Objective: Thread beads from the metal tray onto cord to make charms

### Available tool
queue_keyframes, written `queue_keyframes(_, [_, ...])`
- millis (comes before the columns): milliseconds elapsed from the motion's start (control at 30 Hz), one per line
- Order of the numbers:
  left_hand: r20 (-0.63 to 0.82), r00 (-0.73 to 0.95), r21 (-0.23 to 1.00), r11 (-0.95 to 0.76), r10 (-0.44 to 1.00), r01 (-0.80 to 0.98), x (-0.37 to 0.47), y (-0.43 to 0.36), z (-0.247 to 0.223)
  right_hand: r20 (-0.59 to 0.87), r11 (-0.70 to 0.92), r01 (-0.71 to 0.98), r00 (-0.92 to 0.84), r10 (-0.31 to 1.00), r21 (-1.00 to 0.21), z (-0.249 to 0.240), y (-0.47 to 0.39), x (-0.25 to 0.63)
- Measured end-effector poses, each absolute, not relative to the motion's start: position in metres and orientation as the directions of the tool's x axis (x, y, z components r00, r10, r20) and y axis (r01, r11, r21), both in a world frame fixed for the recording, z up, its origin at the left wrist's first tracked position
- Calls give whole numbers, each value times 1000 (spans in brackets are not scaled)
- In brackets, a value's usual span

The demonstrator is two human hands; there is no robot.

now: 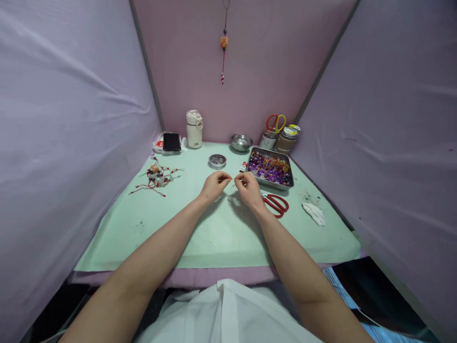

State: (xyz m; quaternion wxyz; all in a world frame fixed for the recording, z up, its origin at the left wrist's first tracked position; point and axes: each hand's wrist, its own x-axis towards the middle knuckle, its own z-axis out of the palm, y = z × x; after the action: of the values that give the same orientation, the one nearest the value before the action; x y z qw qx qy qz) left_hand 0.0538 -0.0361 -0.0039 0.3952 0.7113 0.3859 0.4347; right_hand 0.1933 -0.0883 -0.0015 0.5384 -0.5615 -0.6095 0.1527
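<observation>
Above the middle of the table my left hand [214, 185] and my right hand [249, 188] face each other, fingertips pinched and a small gap apart. A thin orange-yellow cord [233, 179] spans that gap, with an end in each pinch. Its full length is hidden by the fingers. Red-handled scissors [276, 206] lie beside my right wrist, their blades partly covered by it. Just beyond my right hand is a metal tray [274, 185] heaped with purple, dark and orange beads and cords [269, 166]. A small round dish [217, 161] of tiny dark pieces sits beyond my left hand.
Beaded red-cord strings [159, 178] lie at the left. Along the back stand a phone [172, 142], a white flask [194, 129], a steel bowl [242, 142], a scissors holder [269, 141] and a jar [287, 139]. A white glove [313, 214] lies right; a beaded pendant [224, 43] hangs behind.
</observation>
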Motion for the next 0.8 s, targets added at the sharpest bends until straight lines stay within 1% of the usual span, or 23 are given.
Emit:
queue_keyframes(133, [264,274,934,-317,925,167,51,-34,-2,537,328,530,305,787,-782,1,-90,193])
queue_keyframes(200, [239,261,946,-285,935,154,50,-33,-1,546,333,529,319,775,-781,2,-90,192])
queue_keyframes(467, [192,305,964,-237,933,118,51,-38,5,536,325,495,377,756,-806,1,-88,194])
queue_keyframes(533, [129,343,984,-163,930,71,50,-39,8,490,298,455,394,778,-839,-1,-86,196])
queue_keyframes(600, [25,400,1000,-23,916,-10,48,-40,11,407,253,384,401,821,-888,-3,-83,199])
queue_keyframes(700, [-100,476,978,174,874,-114,45,-41,14,308,192,304,401,863,-933,-6,-80,201])
queue_keyframes(800, [-134,504,960,238,853,-148,43,-40,15,282,175,283,402,871,-943,-8,-78,203])
